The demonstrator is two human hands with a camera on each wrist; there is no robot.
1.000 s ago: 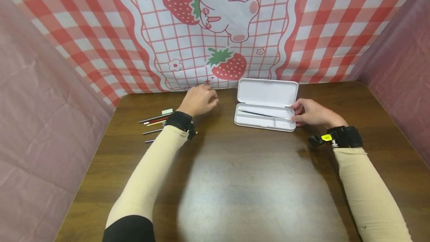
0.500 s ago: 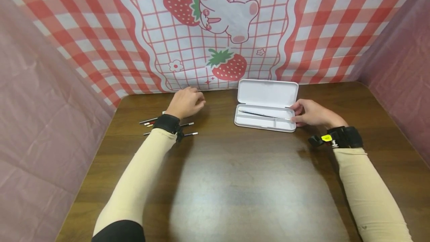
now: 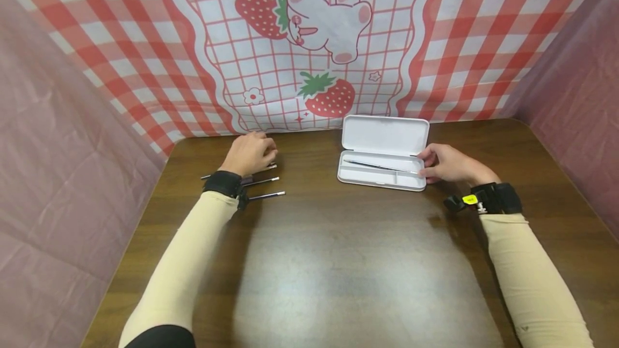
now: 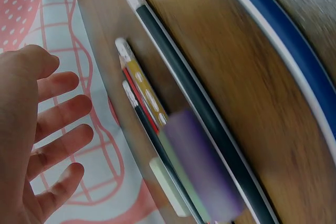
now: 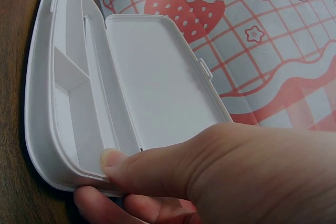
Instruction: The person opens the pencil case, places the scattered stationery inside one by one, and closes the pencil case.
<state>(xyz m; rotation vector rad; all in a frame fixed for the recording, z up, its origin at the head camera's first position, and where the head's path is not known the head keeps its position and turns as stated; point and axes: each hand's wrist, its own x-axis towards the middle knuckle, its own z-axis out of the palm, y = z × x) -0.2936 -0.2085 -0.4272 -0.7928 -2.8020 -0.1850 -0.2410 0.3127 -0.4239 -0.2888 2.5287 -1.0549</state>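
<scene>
My left hand [image 3: 249, 153] is held over a group of pencils at the table's left and touches none of them. Its fingers are relaxed and spread in the left wrist view, with nothing between them. Beside it there lie a dark green pencil [image 4: 205, 106], a yellow patterned pencil [image 4: 144, 88], a white eraser [image 4: 167, 188] and a blurred purple cylinder [image 4: 203, 165]. My right hand [image 3: 452, 164] grips the right end of a white pencil case [image 5: 81, 177], thumb inside the rim and fingers outside. The case's lid [image 3: 385, 134] stands raised; a slim dark pencil [image 3: 379, 165] lies in its long compartment.
A red-and-white checked cloth [image 3: 464, 42] hangs along the table's back edge, close behind the case. Pink cloth [image 3: 63, 176] borders the left side. A pencil [image 3: 267, 195] lies nearest the front of the group. The brown table [image 3: 338, 262] extends forward.
My left hand has moved left, away from the case and over the pencils, uncovering their eraser ends on its right. The right hand and the case have stayed in place.
</scene>
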